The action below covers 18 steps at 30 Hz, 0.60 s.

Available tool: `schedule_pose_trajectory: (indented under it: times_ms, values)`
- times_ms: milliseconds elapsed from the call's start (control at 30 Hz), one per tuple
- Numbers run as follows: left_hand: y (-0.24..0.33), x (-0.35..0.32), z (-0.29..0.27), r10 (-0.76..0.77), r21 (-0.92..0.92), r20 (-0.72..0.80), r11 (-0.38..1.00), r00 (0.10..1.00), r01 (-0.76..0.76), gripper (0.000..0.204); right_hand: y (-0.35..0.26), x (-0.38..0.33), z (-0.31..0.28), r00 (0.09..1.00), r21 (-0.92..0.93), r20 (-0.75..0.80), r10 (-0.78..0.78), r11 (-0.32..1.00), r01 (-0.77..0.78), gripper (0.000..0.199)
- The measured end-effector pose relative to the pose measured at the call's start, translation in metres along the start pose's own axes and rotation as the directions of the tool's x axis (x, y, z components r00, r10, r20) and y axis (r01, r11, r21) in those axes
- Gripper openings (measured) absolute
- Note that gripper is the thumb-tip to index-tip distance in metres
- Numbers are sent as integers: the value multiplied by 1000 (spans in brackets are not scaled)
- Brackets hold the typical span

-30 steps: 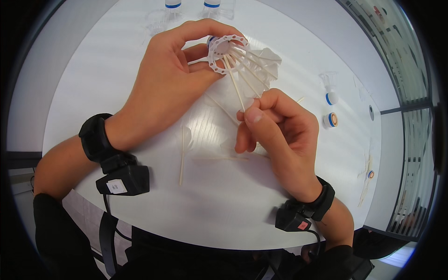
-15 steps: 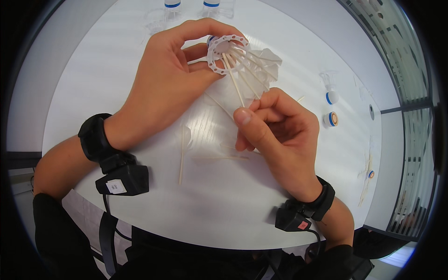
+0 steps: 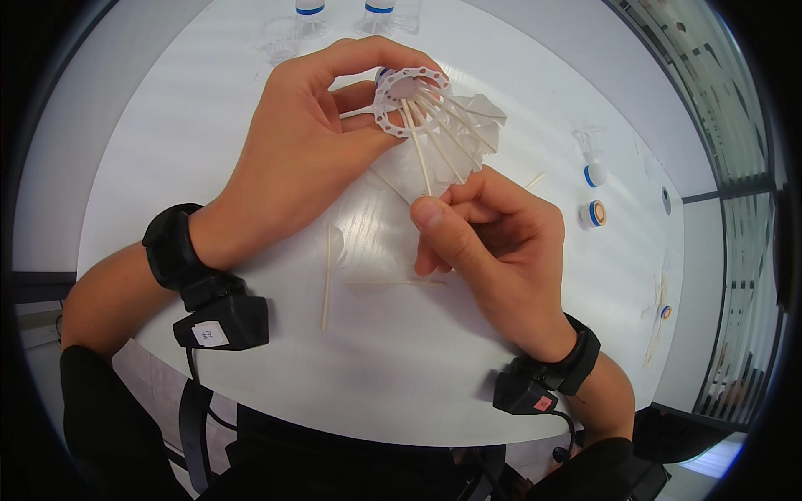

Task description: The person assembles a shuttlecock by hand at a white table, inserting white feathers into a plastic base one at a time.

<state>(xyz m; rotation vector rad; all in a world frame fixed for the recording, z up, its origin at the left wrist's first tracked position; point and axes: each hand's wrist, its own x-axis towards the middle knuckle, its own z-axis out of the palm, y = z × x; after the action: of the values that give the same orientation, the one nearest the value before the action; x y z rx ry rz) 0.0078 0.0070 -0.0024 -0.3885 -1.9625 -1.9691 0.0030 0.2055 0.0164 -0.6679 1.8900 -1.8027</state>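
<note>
My left hand (image 3: 299, 134) is closed around a partly built shuttlecock, its fingers behind and beneath a white perforated ring (image 3: 383, 119). Several pale feather shafts fan out of the ring toward the right and toward me, with translucent white vanes (image 3: 487, 117) at their ends. The blue-banded base is mostly hidden behind the ring and fingers. With thumb and fingertips, my right hand (image 3: 511, 246) pinches the outer end of one feather (image 3: 419, 154), whose inner end reaches into the ring. Its vane is partly covered by the hand.
Loose feathers (image 3: 326, 284) lie on the white table (image 3: 276, 367) below my hands. Two blue-banded shuttlecocks (image 3: 310, 17) stand at the far edge. Another shuttlecock (image 3: 594, 174) and a blue-banded base (image 3: 595, 214) are on the right, with more thin pieces (image 3: 657, 330) near the right edge.
My right hand has shifted slightly left, swinging the pinched feather's outer end the same way. The ring in my left hand has moved slightly down and right.
</note>
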Motion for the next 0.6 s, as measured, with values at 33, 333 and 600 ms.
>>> schedule_pose_trajectory:
  times_ms: [33, 333, 600]
  values:
    - [2, 0, 0, -21, 4, 10, 1000, 1000, 21, 41, 1, 0, -1, 1000, -14, 8, -4, 1000, 5, 16]
    - [-1, 0, 0, -21, -20, 12, 1000, 1000, 21, 42, 1, -1, 0, 1000, -3, 0, -31, 1000, 31, 17]
    - [-2, 0, 0, -17, -29, 8, 999, 1000, 17, 42, 2, 0, 0, 998, 19, 2, -60, 998, 60, 17]
